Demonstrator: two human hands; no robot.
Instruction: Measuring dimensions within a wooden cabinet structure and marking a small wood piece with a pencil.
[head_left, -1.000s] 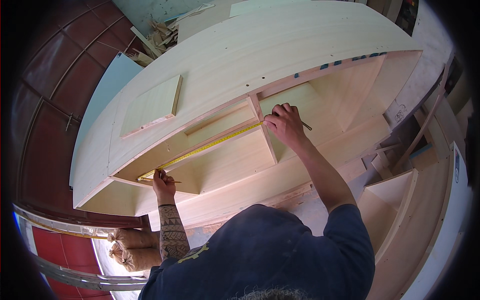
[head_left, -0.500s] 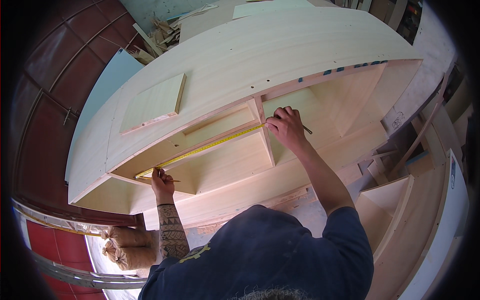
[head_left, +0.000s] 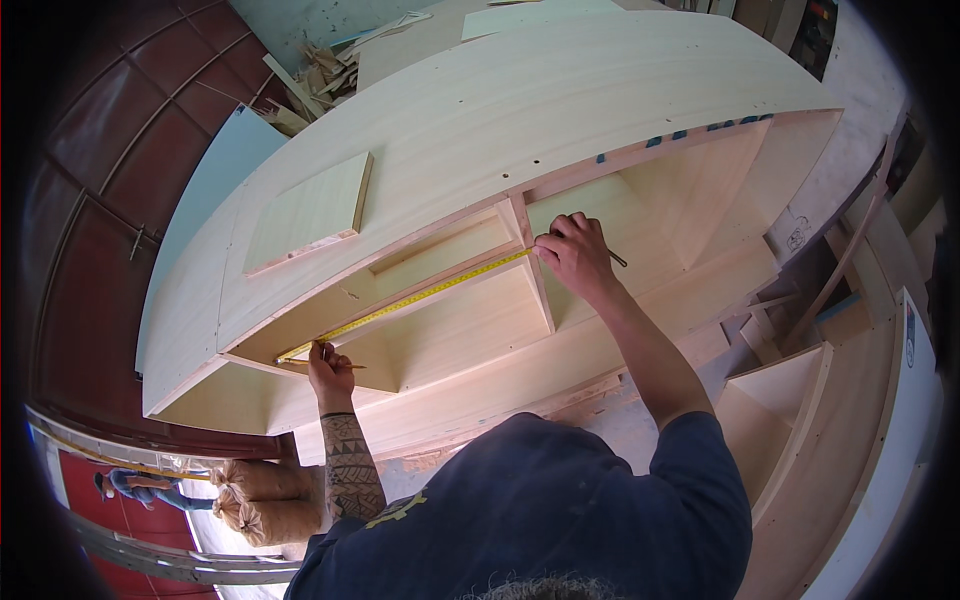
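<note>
1. One yellow tape measure (head_left: 410, 298) is stretching across the left compartment of one pale wooden cabinet (head_left: 560, 110), from its left wall to the upright divider (head_left: 532, 262)
2. One loose square board (head_left: 308, 212) is lying on the cabinet's top, left side
3. Left hand (head_left: 330, 366) is reaching up at the near left, fingers pinching the tape's end
4. Right hand (head_left: 574, 256) is pressing the tape against the divider, curled narrow, gripping one dark pencil (head_left: 612, 257)
5. Two forearms are extending far, the left one tattooed
</note>
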